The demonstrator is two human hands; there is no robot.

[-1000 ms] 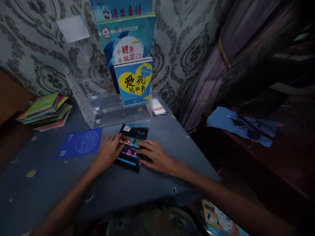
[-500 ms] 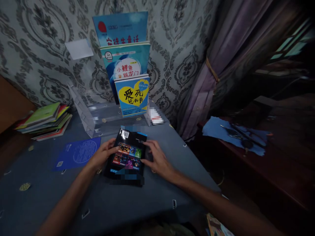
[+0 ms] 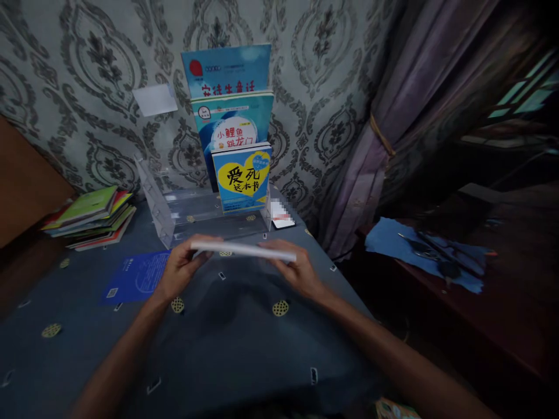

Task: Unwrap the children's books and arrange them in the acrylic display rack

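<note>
A thin book (image 3: 243, 249) is held edge-on above the table, its white page edge facing me and its covers hidden from view. My left hand (image 3: 182, 266) is closed on its left end, and my right hand (image 3: 297, 270) pinches the right end. Just beyond it stands a clear acrylic rack (image 3: 159, 203). At the rack's right side several books stand upright in steps: a yellow-and-blue book (image 3: 243, 179) in front, a teal book (image 3: 233, 119) behind it, and a tall blue book (image 3: 229, 64) at the back.
A blue sheet or booklet (image 3: 136, 279) lies flat on the dark tablecloth (image 3: 244, 355), left of my hands. Farther left is a stack of books (image 3: 94, 215). A white phone-like item (image 3: 283, 215) lies beside the rack. To the right, a dark red table (image 3: 493, 326) bears a blue cloth (image 3: 384, 238).
The black book was lying on the table with its back cover up between both hands. Now it is lifted and tipped edge-on, gripped at both ends. The view has shifted slightly.
</note>
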